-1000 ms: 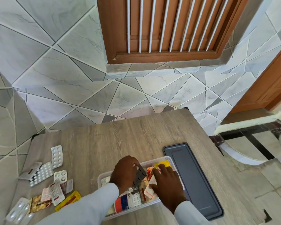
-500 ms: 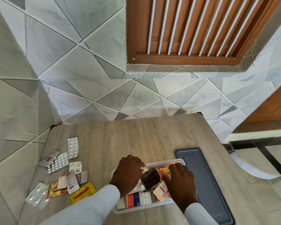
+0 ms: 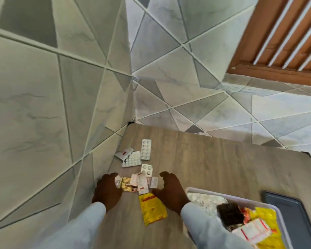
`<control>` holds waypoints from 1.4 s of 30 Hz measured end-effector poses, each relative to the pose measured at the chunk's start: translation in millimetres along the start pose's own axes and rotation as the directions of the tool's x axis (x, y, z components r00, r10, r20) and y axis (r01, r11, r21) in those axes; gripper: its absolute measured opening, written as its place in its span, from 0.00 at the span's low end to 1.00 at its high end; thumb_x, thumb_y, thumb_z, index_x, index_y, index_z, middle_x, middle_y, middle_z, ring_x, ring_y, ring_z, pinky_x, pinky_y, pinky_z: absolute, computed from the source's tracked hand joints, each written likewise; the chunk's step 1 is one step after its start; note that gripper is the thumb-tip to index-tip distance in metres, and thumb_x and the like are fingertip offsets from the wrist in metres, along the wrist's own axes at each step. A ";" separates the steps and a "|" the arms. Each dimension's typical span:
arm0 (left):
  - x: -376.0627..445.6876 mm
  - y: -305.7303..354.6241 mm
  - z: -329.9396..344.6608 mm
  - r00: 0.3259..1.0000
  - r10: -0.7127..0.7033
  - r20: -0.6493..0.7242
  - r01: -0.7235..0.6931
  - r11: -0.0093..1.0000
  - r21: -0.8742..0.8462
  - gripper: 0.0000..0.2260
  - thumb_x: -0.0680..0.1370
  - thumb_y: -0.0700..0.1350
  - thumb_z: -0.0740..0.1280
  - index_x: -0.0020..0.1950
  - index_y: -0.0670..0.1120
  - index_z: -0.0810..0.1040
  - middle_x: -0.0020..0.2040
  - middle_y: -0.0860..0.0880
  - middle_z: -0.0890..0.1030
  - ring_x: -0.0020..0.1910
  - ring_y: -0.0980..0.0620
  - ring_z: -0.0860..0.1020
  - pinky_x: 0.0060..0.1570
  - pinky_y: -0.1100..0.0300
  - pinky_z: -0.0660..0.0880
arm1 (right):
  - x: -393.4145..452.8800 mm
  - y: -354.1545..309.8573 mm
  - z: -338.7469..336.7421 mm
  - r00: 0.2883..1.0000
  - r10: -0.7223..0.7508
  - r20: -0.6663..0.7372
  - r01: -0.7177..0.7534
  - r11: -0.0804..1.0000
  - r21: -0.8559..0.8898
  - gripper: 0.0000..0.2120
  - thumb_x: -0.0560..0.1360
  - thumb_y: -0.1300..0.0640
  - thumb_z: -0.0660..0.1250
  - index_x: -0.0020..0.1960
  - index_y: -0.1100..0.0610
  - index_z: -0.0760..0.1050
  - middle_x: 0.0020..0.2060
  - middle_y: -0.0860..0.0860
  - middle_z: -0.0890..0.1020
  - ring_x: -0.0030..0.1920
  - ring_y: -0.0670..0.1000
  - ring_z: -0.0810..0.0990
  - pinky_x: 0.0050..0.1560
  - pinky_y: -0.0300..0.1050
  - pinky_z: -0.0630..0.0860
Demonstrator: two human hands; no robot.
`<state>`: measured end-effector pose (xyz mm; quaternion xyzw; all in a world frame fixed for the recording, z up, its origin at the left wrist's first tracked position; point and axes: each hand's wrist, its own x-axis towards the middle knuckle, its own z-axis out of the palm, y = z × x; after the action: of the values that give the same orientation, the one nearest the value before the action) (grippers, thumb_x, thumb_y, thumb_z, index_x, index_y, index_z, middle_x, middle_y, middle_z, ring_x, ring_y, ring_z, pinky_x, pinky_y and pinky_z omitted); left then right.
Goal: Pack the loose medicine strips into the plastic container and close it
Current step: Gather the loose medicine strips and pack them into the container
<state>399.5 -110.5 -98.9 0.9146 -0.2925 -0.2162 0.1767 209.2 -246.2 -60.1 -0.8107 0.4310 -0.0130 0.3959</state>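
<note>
The small heap of loose medicine strips (image 3: 138, 182) lies on the wooden table (image 3: 214, 159) between the two hands. The left hand (image 3: 107, 190) touches the heap's left edge with fingers curled over it; whether it grips a strip cannot be told. The right hand (image 3: 171, 189) hovers released, cupped at the right side, thumb by the yellow sachet (image 3: 152, 207). Closing both hands inward together should gather the heap without scattering. More blister strips (image 3: 138, 156) lie just beyond the fingertips. The plastic container (image 3: 192, 190), part filled, sits right of the right wrist, its dark lid (image 3: 294, 218) farther right.
</note>
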 end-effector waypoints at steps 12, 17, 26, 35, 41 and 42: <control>-4.6 3.8 12.2 0.995 0.068 0.067 -0.079 0.980 0.185 0.20 0.76 0.50 0.61 0.68 0.58 0.67 0.69 0.49 0.67 0.66 0.45 0.65 0.65 0.50 0.64 | 38.3 -31.0 55.9 0.991 0.135 0.014 -0.118 0.909 -0.399 0.35 0.67 0.39 0.70 0.68 0.51 0.60 0.62 0.54 0.68 0.63 0.59 0.67 0.58 0.55 0.70; -10.0 10.2 16.9 0.987 0.133 0.095 -0.153 0.955 0.253 0.25 0.75 0.51 0.64 0.71 0.56 0.62 0.65 0.49 0.69 0.65 0.45 0.66 0.63 0.48 0.64 | 40.7 -30.3 63.5 0.982 0.187 0.042 -0.167 0.944 -0.284 0.28 0.71 0.50 0.68 0.67 0.53 0.60 0.60 0.56 0.74 0.61 0.60 0.72 0.58 0.55 0.72; -2.9 15.9 14.7 0.998 -0.051 0.034 0.047 0.992 0.113 0.32 0.70 0.59 0.70 0.70 0.54 0.62 0.66 0.46 0.66 0.66 0.43 0.65 0.61 0.46 0.68 | 46.6 -15.6 50.0 0.983 0.159 0.091 -0.165 0.984 0.065 0.18 0.71 0.56 0.65 0.61 0.54 0.72 0.58 0.57 0.80 0.58 0.61 0.77 0.57 0.49 0.75; 20.6 32.0 12.8 0.962 -0.214 0.171 0.176 0.961 0.214 0.32 0.66 0.56 0.74 0.64 0.53 0.64 0.65 0.44 0.67 0.65 0.40 0.66 0.61 0.44 0.68 | 50.1 9.5 -7.2 0.991 0.126 -0.041 -0.110 0.955 0.277 0.16 0.64 0.52 0.64 0.50 0.55 0.78 0.45 0.54 0.83 0.45 0.55 0.80 0.42 0.43 0.72; 40.4 29.7 19.6 0.962 -0.161 0.221 0.155 0.987 0.042 0.25 0.62 0.49 0.75 0.57 0.47 0.74 0.60 0.41 0.77 0.57 0.41 0.77 0.52 0.54 0.76 | 21.1 46.3 -52.9 0.980 0.152 -0.128 -0.100 0.932 0.347 0.12 0.64 0.51 0.66 0.46 0.52 0.76 0.38 0.49 0.80 0.36 0.50 0.76 0.37 0.44 0.72; 43.7 25.4 20.8 0.962 -0.154 0.227 0.159 0.987 -0.005 0.22 0.64 0.47 0.74 0.57 0.45 0.76 0.58 0.41 0.78 0.56 0.41 0.78 0.50 0.55 0.76 | 13.7 52.2 -61.9 0.976 0.156 -0.150 -0.096 0.932 0.350 0.11 0.65 0.51 0.66 0.46 0.53 0.76 0.39 0.49 0.81 0.37 0.50 0.77 0.37 0.45 0.73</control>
<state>409.7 -160.8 -117.7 0.9022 -0.2350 -0.3356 0.1352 159.4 -311.4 -56.1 -0.6964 0.5067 -0.1330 0.4906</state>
